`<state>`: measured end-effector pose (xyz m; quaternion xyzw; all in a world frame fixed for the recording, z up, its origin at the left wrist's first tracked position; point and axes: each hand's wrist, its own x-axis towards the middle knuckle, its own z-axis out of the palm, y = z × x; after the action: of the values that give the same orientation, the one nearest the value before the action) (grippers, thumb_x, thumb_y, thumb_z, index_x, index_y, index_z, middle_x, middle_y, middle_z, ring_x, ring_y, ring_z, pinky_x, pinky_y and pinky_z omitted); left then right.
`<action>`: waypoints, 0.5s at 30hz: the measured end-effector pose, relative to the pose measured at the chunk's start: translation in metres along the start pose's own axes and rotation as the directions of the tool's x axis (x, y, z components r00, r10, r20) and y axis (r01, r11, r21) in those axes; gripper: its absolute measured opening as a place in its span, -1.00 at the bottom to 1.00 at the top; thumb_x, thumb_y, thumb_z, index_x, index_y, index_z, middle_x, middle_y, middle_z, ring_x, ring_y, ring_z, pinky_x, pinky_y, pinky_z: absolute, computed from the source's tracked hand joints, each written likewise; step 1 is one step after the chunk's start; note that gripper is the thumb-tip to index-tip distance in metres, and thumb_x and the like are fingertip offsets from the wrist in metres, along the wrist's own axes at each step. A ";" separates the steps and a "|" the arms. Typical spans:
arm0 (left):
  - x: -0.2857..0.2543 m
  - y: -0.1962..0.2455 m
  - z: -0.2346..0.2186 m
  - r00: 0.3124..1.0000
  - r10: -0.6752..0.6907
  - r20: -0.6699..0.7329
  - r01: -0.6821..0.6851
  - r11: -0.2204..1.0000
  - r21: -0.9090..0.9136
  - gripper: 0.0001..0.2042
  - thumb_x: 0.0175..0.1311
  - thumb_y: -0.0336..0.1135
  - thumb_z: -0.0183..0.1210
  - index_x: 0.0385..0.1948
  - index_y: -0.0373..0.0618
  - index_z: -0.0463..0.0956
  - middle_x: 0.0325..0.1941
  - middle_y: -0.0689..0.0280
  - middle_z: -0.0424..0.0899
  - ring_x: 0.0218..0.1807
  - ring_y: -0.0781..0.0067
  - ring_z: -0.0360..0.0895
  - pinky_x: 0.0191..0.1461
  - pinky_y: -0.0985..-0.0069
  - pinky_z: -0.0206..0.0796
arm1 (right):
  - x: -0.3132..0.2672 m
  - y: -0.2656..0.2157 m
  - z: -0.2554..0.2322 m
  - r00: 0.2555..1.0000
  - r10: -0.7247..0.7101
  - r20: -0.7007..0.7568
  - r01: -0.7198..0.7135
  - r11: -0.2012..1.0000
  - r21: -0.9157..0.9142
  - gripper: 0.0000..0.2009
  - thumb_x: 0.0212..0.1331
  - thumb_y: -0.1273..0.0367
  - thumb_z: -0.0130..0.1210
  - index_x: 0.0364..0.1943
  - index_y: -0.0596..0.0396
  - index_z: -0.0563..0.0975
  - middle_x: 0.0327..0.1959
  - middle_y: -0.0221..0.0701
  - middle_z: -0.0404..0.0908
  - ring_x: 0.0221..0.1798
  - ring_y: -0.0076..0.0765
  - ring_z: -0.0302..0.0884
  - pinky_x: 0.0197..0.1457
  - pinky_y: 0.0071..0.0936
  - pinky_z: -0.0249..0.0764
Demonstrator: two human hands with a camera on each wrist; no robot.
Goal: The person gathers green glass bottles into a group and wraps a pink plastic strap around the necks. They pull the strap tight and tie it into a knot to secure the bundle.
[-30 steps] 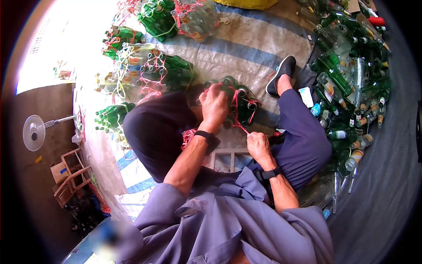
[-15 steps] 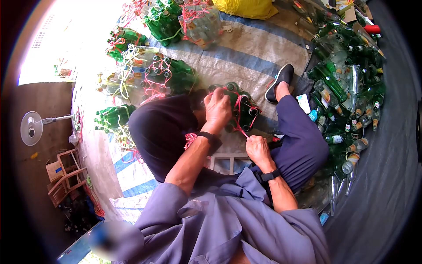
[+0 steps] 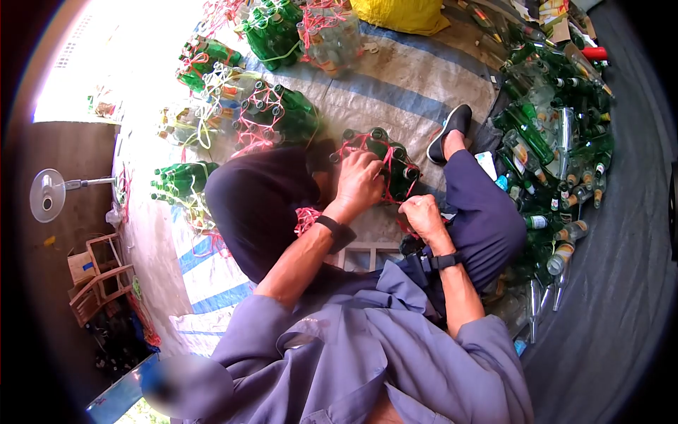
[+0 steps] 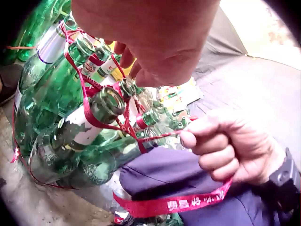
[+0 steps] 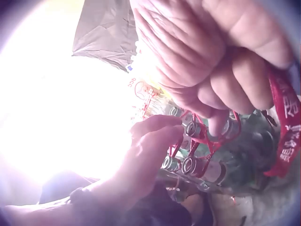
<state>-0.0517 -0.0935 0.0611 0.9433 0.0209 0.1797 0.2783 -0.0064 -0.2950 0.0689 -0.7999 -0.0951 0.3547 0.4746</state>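
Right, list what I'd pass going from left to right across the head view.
White fan → bundle of green bottles beside the left knee → left hand → right hand → pile of loose bottles.

Smooth, glossy glass bottles [image 4: 59, 99]

Bundled bottles [image 3: 397, 172] stand left of the shoe [image 3: 452, 131]

Left hand [image 4: 150, 42]: cropped, left wrist view's top.
Flat red plastic ribbon [image 4: 150, 207]: white lettering blurred.
Bulging yellow sack [image 3: 401, 14]: cropped, head view's top.
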 end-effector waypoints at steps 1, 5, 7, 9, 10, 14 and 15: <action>-0.005 -0.001 0.003 0.999 0.000 0.048 0.002 1.000 -0.031 -0.69 -0.03 -0.40 0.28 -0.17 -0.12 0.57 0.00 0.15 0.57 0.12 0.04 0.46 0.19 0.15 0.30 | 0.002 -0.004 -0.001 0.999 -0.039 0.007 0.039 0.999 -0.036 -0.75 0.04 0.35 0.09 -0.50 0.29 0.68 -0.57 -0.17 0.66 -0.49 -0.34 0.59 -0.31 -0.38 0.48; -0.016 -0.008 0.013 0.992 -0.019 0.123 0.047 0.971 -0.233 -0.69 -0.02 -0.39 0.26 -0.17 -0.19 0.57 0.01 0.11 0.57 0.05 0.02 0.52 0.13 0.17 0.38 | 0.017 0.000 0.006 0.987 -0.163 0.007 0.163 0.984 -0.076 -0.77 -0.01 0.36 0.03 -0.61 0.30 0.48 -0.68 0.02 0.42 -0.62 -0.21 0.43 -0.38 -0.10 0.39; -0.013 -0.003 0.003 0.992 -0.009 0.129 0.039 0.973 -0.229 -0.68 -0.02 -0.38 0.26 -0.16 -0.20 0.57 0.01 0.11 0.56 0.04 0.00 0.53 0.11 0.16 0.39 | 0.030 0.000 0.004 0.989 -0.147 0.021 0.149 0.982 -0.116 -0.78 -0.01 0.37 0.02 -0.61 0.31 0.48 -0.68 0.02 0.41 -0.61 -0.20 0.41 -0.37 -0.10 0.39; -0.012 -0.001 -0.002 0.990 0.001 0.142 0.031 0.974 -0.223 -0.67 -0.02 -0.38 0.26 -0.15 -0.22 0.56 0.01 0.10 0.56 0.04 -0.03 0.53 0.10 0.15 0.40 | 0.040 -0.006 0.000 0.990 -0.129 0.062 0.140 0.965 -0.222 -0.80 0.01 0.39 0.00 -0.60 0.29 0.50 -0.62 0.06 0.47 -0.56 -0.03 0.52 -0.31 -0.03 0.44; -0.012 -0.002 -0.002 0.990 0.013 0.140 0.019 0.974 -0.225 -0.67 -0.02 -0.37 0.26 -0.15 -0.22 0.56 0.01 0.10 0.56 0.04 -0.02 0.53 0.10 0.16 0.40 | 0.045 -0.010 -0.002 0.990 -0.128 0.063 0.139 0.965 -0.224 -0.80 0.01 0.39 0.00 -0.60 0.29 0.50 -0.62 0.06 0.47 -0.56 -0.03 0.52 -0.31 -0.03 0.44; -0.013 -0.004 0.000 0.990 0.010 0.143 0.024 0.972 -0.234 -0.67 -0.02 -0.37 0.26 -0.15 -0.21 0.56 0.01 0.10 0.55 0.04 -0.02 0.53 0.10 0.17 0.39 | 0.048 -0.023 -0.008 0.915 -0.401 0.042 0.357 0.756 -0.549 -0.81 0.12 0.39 0.07 -0.54 0.23 0.57 -0.49 0.06 0.59 -0.37 0.27 0.59 -0.25 0.05 0.49; -0.012 -0.003 0.000 0.990 0.006 0.141 0.027 0.972 -0.235 -0.67 -0.02 -0.37 0.26 -0.15 -0.21 0.56 0.01 0.10 0.55 0.04 -0.02 0.53 0.10 0.17 0.39 | 0.049 -0.021 -0.009 0.919 -0.394 0.019 0.329 0.738 -0.590 -0.81 0.13 0.37 0.11 -0.51 0.21 0.58 -0.49 0.04 0.60 -0.36 0.26 0.60 -0.26 0.06 0.48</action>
<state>-0.0623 -0.0925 0.0555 0.9136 -0.0154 0.1126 0.3904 0.0394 -0.2663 0.0654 -0.8901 -0.3267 0.1659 0.2712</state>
